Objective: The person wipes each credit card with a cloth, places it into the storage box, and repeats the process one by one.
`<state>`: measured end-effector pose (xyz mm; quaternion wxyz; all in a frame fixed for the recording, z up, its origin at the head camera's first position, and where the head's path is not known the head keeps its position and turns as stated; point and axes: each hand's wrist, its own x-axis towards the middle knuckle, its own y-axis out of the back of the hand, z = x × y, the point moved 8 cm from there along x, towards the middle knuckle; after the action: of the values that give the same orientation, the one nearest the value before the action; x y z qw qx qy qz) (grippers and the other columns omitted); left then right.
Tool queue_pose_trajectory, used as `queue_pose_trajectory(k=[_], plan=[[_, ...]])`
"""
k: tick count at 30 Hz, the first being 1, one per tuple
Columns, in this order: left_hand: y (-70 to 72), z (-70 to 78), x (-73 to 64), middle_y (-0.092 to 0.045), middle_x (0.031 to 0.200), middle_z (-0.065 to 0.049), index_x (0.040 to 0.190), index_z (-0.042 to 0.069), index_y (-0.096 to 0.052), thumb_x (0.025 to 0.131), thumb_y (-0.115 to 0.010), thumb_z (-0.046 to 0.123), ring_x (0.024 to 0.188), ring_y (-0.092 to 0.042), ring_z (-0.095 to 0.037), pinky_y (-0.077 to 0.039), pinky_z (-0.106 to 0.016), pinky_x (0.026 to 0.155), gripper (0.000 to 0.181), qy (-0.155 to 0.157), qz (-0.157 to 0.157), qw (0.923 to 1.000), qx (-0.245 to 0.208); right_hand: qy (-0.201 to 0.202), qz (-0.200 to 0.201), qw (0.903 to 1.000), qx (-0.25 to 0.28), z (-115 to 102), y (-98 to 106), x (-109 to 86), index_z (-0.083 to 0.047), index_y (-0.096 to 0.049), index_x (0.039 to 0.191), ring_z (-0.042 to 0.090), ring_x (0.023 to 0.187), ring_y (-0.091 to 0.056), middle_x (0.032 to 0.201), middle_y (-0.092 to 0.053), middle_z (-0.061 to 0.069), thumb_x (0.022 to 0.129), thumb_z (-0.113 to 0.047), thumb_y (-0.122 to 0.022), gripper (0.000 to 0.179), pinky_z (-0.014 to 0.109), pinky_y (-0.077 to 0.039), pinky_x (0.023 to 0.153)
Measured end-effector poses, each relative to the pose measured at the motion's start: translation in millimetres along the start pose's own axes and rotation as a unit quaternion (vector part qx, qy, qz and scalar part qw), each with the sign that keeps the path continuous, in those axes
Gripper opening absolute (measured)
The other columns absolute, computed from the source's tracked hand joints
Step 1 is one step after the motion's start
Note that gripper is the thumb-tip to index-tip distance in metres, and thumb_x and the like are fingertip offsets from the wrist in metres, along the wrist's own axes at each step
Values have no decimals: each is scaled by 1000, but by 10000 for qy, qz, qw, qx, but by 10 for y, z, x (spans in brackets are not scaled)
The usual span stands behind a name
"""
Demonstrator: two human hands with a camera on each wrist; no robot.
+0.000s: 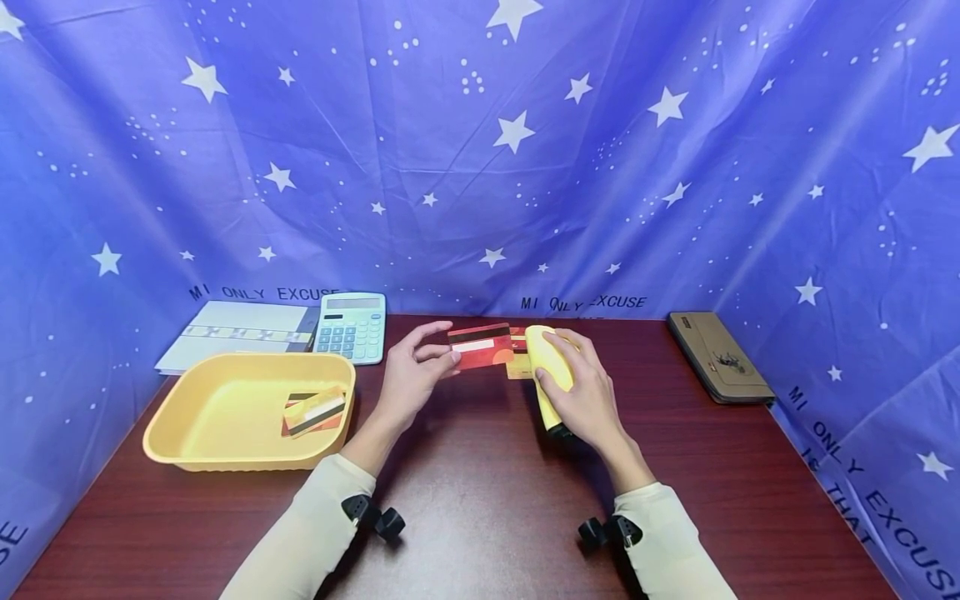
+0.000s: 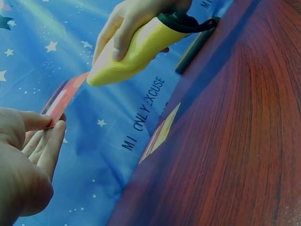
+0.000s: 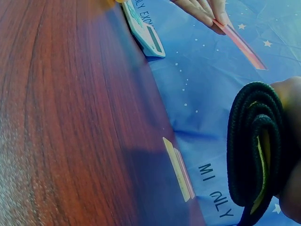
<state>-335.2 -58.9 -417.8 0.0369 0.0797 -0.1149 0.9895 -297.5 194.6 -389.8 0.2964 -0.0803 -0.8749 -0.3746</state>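
Observation:
Between the thumb and fingers of my left hand, a red bank card with a dark stripe and white strip is pinched by its left end. My right hand grips a yellow, rounded soft thing; its near end shows layered black fabric in the right wrist view. The card's far end is close to the yellow thing's tip; I cannot tell whether they touch. Beyond and below them, a yellow card and a red card lie on the table, partly hidden in the head view.
On the left stands a yellow plastic basin with several bank cards inside. Behind it are a light blue calculator and a white notebook. A brown wallet lies at the right edge, and a starry blue curtain surrounds the table.

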Motion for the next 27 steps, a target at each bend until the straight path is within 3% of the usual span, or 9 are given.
queue_pose_trajectory(k=[5,13,27], plan=[[-4,4,-2,-75,82,-5,131,-4,-62,88,-69,-14,77,-75,-12,-62,-57,90,45,-6,-10,10000,-98,1,0,10000,48,-7,4,0,-19,-64,140,29,122,-62,144,-58,6,86,-17,-79,56,52,-57,79],[-13,-52,3,-77,89,-14,129,0,-66,88,-69,-13,79,-76,-11,-67,-43,84,43,107,-38,9999,128,80,91,9999,87,-34,27,5,-18,-64,140,30,121,-62,143,-58,7,85,-16,-80,57,52,-57,79],[-33,-127,6,-76,98,-23,129,3,-67,88,-69,-12,84,-75,-12,-68,-39,83,44,186,-128,9995,199,260,131,9994,198,-129,-17,-8,-18,-65,139,28,124,-62,144,-58,6,84,-14,-80,57,52,-58,80]])
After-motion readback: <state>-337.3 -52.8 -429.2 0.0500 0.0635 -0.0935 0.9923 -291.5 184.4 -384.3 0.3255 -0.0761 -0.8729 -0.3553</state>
